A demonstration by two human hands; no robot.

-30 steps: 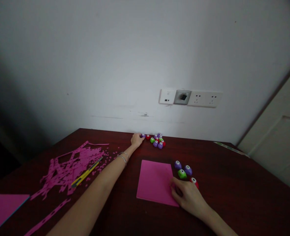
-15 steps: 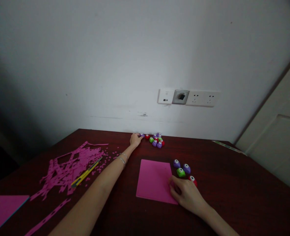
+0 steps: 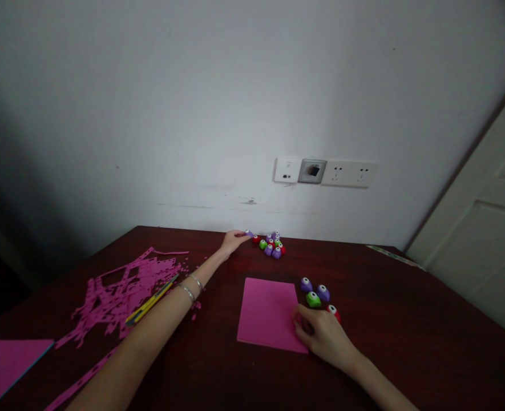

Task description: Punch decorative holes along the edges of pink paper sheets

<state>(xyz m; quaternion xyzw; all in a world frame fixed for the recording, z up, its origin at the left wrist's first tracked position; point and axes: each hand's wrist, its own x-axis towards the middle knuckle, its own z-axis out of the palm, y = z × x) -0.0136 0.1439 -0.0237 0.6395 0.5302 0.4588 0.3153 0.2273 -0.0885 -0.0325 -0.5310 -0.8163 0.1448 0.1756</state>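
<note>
The counter [image 3: 384, 319] carries all items. Scrap heap [image 3: 160, 268]: one, left side; its strips overlap and cannot be counted. Left forearm [image 3: 160, 326]: shifted left since the previous frame, now overlapping the end of one loose strip [image 3: 66, 394]. Pink sheets: two. The centre sheet [image 3: 265, 314] lies flat; the left sheet [image 3: 12, 365] is cut off by the view's edge. Right hand [image 3: 326, 335]: unchanged; thumb and index finger nearly together at the centre sheet's right edge, grip undeterminable. Left hand [image 3: 233, 241]: turned and drawn back slightly; fingers pinching one purple piece [image 3: 249, 233] near the wall. Yellow cutter [image 3: 152, 301]: one, beside the heap. Bracelets [image 3: 188, 291]: two. Far pieces [image 3: 277, 253], right of the purple piece: nine distinguishable (four purple, three red, two green). Near pieces [image 3: 312, 299], beside the right hand: four (two purple, one green, one red).
</note>
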